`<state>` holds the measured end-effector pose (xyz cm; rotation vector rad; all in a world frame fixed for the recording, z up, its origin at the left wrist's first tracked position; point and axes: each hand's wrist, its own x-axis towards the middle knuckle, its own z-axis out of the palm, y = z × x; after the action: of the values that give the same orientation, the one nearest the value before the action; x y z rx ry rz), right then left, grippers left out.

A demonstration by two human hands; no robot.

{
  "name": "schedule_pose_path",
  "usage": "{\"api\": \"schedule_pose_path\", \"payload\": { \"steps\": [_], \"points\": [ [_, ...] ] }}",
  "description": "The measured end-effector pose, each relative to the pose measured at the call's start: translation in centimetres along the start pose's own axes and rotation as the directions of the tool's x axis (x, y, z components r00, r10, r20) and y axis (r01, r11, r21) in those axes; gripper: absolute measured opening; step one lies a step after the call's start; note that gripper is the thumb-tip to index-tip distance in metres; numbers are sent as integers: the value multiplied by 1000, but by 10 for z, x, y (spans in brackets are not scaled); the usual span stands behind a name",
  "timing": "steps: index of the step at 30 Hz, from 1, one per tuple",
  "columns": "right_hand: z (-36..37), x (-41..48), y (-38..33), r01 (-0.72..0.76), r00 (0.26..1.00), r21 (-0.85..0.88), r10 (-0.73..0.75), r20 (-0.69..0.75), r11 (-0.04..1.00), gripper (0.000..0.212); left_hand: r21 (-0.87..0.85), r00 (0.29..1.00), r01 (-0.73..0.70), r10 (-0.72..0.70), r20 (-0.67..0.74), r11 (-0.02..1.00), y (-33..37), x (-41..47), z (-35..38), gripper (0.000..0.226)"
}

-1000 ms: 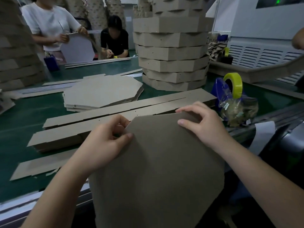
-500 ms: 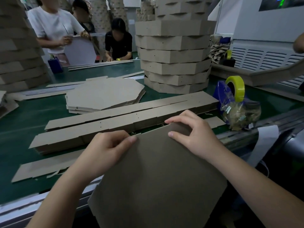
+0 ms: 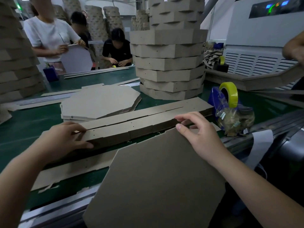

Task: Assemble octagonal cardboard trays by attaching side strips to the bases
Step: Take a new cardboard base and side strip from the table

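An octagonal cardboard base [image 3: 158, 181] leans against the table's near edge, right in front of me. Behind it on the green table lies a stack of long side strips [image 3: 136, 124]. My left hand [image 3: 65, 139] grips the left end of the nearest strips, fingers on top and thumb on the front edge. My right hand [image 3: 197, 130] pinches the right part of the same stack, with fingers over its top edge, just above the base's upper corner. Neither hand holds the base.
A pile of flat octagonal bases [image 3: 100, 102] lies behind the strips, and a tall stack of finished trays [image 3: 169, 63] stands further back. A blue tape dispenser with yellow tape [image 3: 228, 94] and a plastic bag sit at right. Other people work at the far side.
Both hands left the base's top edge and moved forward onto the strip stack. The base has sunk lower against the table edge.
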<state>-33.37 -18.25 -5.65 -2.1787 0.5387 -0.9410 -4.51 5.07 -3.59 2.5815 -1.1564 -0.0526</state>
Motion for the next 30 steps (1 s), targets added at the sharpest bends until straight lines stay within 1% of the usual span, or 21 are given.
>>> {"api": "schedule_pose_path", "payload": {
  "steps": [1, 2, 3, 4, 6, 7, 8, 9, 10, 12, 13, 14, 16, 17, 20, 22, 23, 25, 28, 29, 30],
  "points": [
    [-2, 4, -3, 1, 1000, -8, -1, -12, 1000, 19, -52, 999, -35, 33, -32, 998, 2, -3, -4, 67],
    [-3, 8, -8, 20, 999, -18, -21, -29, 1000, 18, -98, 992, -86, 76, -99, 991, 5, -6, -9, 57],
    [-4, 13, -16, 57, 998, -35, -58, -37, 998, 20, -118, 974, -152, 128, -186, 981, 12, -10, -15, 49],
    [-3, 18, -27, 109, 994, -67, -110, -18, 992, 26, -116, 947, -219, 182, -265, 969, 20, -14, -21, 46],
    [4, 27, -54, 248, 966, -179, -229, 123, 952, 56, -39, 873, -322, 281, -398, 946, 42, -23, -35, 50],
    [11, 30, -68, 324, 939, -242, -279, 202, 915, 71, 27, 823, -356, 327, -465, 934, 54, -28, -40, 51],
    [18, 33, -82, 387, 911, -274, -320, 258, 880, 79, 80, 764, -387, 368, -530, 919, 64, -31, -45, 52],
    [24, 35, -93, 421, 895, -264, -349, 279, 868, 81, 89, 712, -424, 392, -582, 901, 72, -33, -48, 54],
    [27, 37, -104, 422, 893, -209, -364, 265, 882, 77, 60, 672, -467, 398, -624, 882, 77, -33, -50, 57],
    [23, 42, -119, 409, 902, -69, -392, 180, 910, 57, 25, 633, -513, 397, -665, 858, 74, -28, -54, 67],
    [17, 44, -125, 426, 900, -76, -414, 136, 901, 50, 25, 640, -508, 397, -658, 861, 67, -24, -54, 72],
    [9, 46, -131, 458, 888, -127, -446, 113, 880, 47, 20, 662, -496, 392, -639, 868, 58, -19, -53, 75],
    [-10, 49, -143, 513, 858, -239, -502, 112, 824, 48, -6, 708, -457, 360, -607, 889, 35, -14, -49, 80],
    [-21, 50, -149, 529, 847, -296, -519, 119, 795, 50, -17, 716, -440, 340, -610, 898, 25, -13, -45, 80],
    [-60, 49, -165, 526, 839, -482, -522, 156, 701, 56, -31, 724, -419, 314, -615, 907, 21, -21, -37, 71],
    [-88, 49, -173, 515, 835, -618, -510, 207, 594, 62, -27, 714, -437, 329, -619, 899, 42, -31, -39, 59],
    [-101, 48, -176, 502, 840, -680, -488, 237, 534, 67, -19, 699, -460, 349, -624, 888, 57, -37, -42, 53],
    [-123, 45, -177, 446, 874, -780, -402, 273, 440, 77, -8, 685, -487, 375, -625, 874, 89, -51, -46, 44],
    [-150, 36, -173, 373, 919, -857, -272, 287, 356, 82, 12, 679, -497, 398, -617, 868, 135, -70, -49, 37],
    [-159, 33, -172, 364, 925, -870, -241, 294, 334, 84, 2, 689, -500, 399, -605, 866, 147, -73, -48, 36],
    [-167, 30, -171, 356, 930, -872, -216, 297, 336, 87, -19, 703, -504, 397, -591, 864, 158, -76, -47, 36]
  ]
}}
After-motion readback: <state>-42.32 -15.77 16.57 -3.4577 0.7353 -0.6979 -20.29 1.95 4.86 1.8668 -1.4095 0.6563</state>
